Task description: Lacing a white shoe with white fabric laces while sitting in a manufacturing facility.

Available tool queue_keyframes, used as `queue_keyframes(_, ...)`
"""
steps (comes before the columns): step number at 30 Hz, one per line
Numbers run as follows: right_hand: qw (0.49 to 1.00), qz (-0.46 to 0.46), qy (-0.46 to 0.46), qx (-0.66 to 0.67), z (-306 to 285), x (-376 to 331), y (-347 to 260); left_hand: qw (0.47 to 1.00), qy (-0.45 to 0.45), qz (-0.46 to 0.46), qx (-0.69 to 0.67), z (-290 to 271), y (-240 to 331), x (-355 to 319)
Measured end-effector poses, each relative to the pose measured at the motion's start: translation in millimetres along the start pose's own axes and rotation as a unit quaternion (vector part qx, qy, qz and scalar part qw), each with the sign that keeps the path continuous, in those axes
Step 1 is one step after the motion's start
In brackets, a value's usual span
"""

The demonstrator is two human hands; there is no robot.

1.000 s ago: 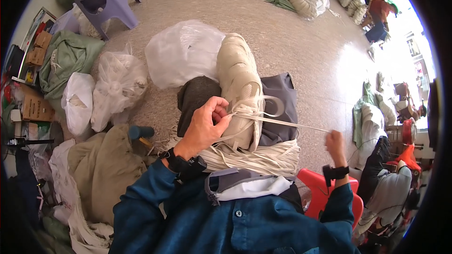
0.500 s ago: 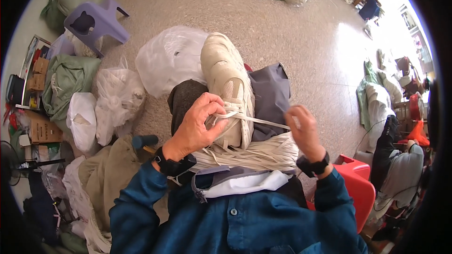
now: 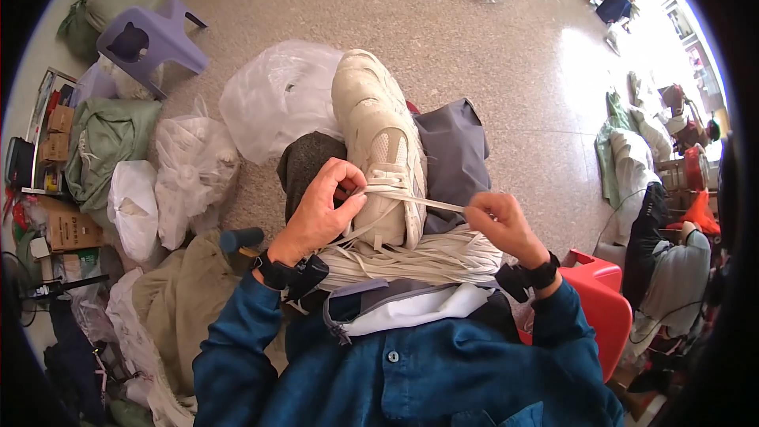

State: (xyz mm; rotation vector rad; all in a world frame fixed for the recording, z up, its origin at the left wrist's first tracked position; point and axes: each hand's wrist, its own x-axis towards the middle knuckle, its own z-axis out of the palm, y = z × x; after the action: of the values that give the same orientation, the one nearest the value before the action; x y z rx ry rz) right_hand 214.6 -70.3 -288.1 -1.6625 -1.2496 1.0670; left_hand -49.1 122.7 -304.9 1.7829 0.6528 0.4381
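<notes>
A cream sports shoe rests toe-away on my lap, over grey cloth. My left hand pinches the flat white lace at the shoe's eyelets. My right hand grips the other end of that lace, held taut a short way to the right of the shoe. A thick bundle of loose white laces lies across my lap just below both hands. Both wrists carry black bands.
Clear plastic bags and white sacks lie on the floor to my left, with a purple plastic stool and green sacks beyond. A red stool stands at my right. Another person sits at the far right.
My right hand has come in from far out on the right to close beside the shoe, shortening the stretched lace. The left hand has stayed at the eyelets.
</notes>
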Motion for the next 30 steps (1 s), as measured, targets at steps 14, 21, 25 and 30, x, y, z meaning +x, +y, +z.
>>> queue_keyframes(14, 0.97, -0.119, -0.208, 0.039, 56.1, -9.4, -48.4, 0.962, 0.07, 0.177, 0.196, 14.6, 43.9, -0.1)
queue_keyframes(21, 0.974, -0.125, -0.19, 0.02, 56.1, -10.8, -43.3, 0.88, -0.009, 0.191, 0.434, 39.7, 56.7, 3.5)
queue_keyframes(25, 0.986, -0.145, -0.058, -0.058, 49.5, -2.8, -31.5, 0.87, 0.006, 0.228, 0.437, 47.1, 46.9, 9.6)
queue_keyframes(30, 0.986, -0.138, -0.035, -0.084, 50.9, 9.9, -14.6, 0.988, -0.029, 0.104, 0.109, 35.9, 57.0, 1.8)
